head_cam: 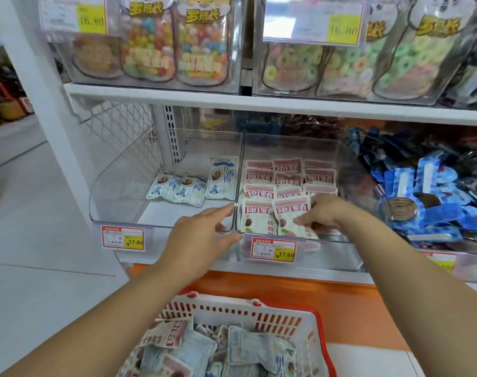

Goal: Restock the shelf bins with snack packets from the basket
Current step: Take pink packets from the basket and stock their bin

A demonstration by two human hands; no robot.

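Snack packets [232, 346], pink and pale blue mixed, lie heaped in the red-and-white basket [321, 322] at the bottom of the view. On the shelf above it, the right hand [324, 213] pinches a pink packet [290, 213] at the front of the right clear bin [335, 254], which holds rows of like pink packets [286, 175]. The left hand [199, 235], fingers straight, touches the front corner of the left clear bin [115, 191]; a few pale blue packets [188, 186] lie toward its back. A price tag [122, 238] hangs on its front. Blue wrappers [427, 191] are piled just to the right.
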